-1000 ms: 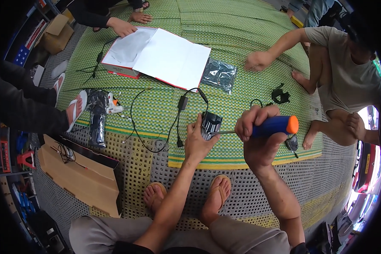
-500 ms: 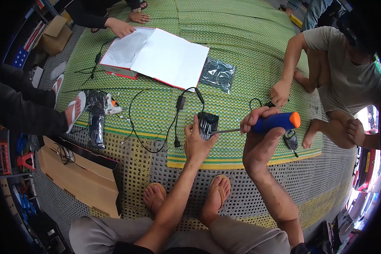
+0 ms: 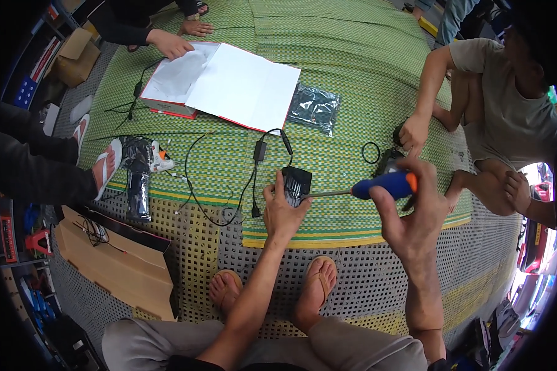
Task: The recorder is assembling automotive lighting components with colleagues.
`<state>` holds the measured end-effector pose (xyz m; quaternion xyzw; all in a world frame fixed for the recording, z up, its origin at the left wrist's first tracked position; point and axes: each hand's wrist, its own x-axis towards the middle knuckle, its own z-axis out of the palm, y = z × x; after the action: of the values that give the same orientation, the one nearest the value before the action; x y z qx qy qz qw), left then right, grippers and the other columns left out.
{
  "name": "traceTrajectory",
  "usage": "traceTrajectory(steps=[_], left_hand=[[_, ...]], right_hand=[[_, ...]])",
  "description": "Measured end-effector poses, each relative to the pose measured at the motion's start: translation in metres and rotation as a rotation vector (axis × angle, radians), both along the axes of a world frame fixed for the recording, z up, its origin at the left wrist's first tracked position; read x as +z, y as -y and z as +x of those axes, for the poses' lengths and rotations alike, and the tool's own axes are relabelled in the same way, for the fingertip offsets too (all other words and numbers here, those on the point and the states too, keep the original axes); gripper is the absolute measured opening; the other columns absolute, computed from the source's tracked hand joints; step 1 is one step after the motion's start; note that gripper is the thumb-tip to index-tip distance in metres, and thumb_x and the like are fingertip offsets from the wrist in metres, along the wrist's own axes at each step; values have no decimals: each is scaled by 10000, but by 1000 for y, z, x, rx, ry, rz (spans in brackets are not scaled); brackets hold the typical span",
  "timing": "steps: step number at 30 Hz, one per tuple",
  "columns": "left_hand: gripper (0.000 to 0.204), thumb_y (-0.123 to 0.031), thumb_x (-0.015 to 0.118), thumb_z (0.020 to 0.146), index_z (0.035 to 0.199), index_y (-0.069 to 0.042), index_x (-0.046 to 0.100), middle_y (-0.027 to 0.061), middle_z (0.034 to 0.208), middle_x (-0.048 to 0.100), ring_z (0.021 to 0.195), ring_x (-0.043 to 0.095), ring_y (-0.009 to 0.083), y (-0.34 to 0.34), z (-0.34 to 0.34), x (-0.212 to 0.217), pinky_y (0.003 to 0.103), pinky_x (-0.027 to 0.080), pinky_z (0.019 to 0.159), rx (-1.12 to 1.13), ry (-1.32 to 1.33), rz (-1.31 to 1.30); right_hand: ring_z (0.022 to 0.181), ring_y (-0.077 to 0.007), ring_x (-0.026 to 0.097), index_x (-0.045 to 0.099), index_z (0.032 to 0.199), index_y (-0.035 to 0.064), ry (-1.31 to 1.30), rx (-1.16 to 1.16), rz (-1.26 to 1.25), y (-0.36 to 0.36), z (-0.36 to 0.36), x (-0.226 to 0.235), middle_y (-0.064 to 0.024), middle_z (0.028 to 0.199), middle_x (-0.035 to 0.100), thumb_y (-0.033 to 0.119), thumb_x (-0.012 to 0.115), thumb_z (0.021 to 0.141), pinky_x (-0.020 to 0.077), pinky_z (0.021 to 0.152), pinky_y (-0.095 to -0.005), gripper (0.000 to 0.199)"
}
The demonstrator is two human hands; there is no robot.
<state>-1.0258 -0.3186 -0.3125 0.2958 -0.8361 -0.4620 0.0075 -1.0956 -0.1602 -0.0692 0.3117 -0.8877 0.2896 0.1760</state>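
My left hand (image 3: 282,214) grips a small black box-shaped device (image 3: 299,180) with ridges on its face; the thumb and index finger frame it. In my right hand (image 3: 416,222) is a screwdriver (image 3: 382,185) with a blue handle and an orange end cap. Its shaft lies nearly level, and its tip meets the device's near right edge beside my left thumb. The fingers sit around the handle's capped end, with the thumb under the handle. A black cable (image 3: 259,150) with an inline block lies just beyond the device; whether it joins the device cannot be made out.
An open white-lined box (image 3: 241,83) lies on the green mat (image 3: 346,55), a co-worker's hand (image 3: 171,44) at it. Bagged black items (image 3: 314,106) lie near it. Another person's hand (image 3: 414,133) is at dark parts on the right. An open cardboard box (image 3: 117,263) lies left.
My right hand has shifted right along the handle toward the orange cap, its fingers opening wider. The right-hand co-worker's hand has lifted off the dark parts slightly. The view has shifted a little.
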Motion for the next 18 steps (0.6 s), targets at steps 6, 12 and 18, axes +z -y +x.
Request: traceTrajectory(steps=[6,12,18], left_hand=[[1044,-459,817,796,1600,-90,262,139,1308,430,1122,609,307,4,-4,-16,425,570,873,-80,33,38],[1047,-433,847,756,1583,-76,312,151,1267,489,1130,613,312,11,-7,-28,419,550,922,-111,25,63],[1052,-451,858,736,1573,-76,342,182,1273,519,1145,617,341,19,-13,-30,432,536,941,-147,46,63]], right_hand=[[523,-256,587,594,846,56,175,61,179,-8,-18,-1,-62,609,559,275,765,877,435,499,-378,280],[745,-273,601,605,961,74,21,503,299,-14,-40,4,-98,872,586,203,751,853,440,715,-399,222],[768,-269,627,581,1068,57,61,295,422,-6,-41,5,-91,898,576,246,728,866,467,654,-377,313]])
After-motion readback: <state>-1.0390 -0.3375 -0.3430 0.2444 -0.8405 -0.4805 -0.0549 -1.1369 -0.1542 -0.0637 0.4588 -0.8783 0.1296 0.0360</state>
